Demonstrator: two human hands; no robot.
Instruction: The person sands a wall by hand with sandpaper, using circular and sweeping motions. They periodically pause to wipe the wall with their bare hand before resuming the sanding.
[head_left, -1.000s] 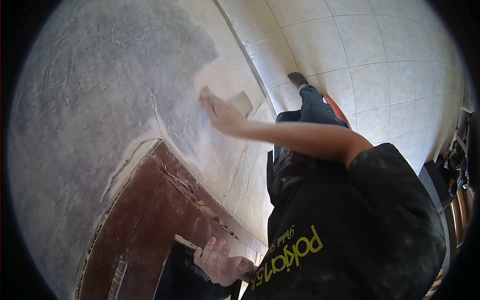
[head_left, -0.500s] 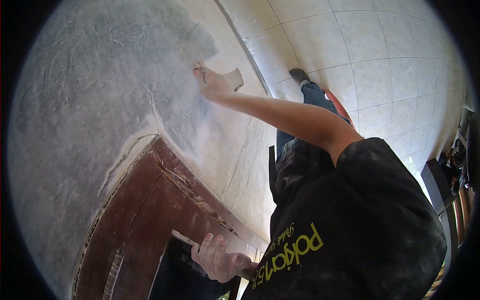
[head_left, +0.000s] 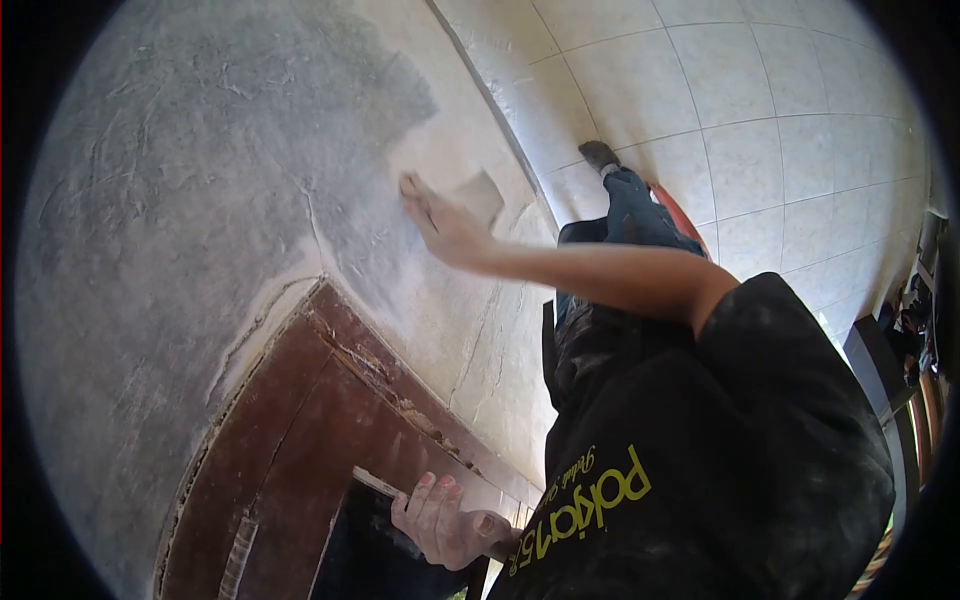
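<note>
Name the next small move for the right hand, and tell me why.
I'd probably slide the right hand and its tan sheet slightly toward the grey wall area: the fingertips sit near its border with a pale patch, and the left hand is well away from that path.

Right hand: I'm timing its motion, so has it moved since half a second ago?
Yes: the right hand has moved down the picture, nearer the top corner of the cracked brown panel.
</note>
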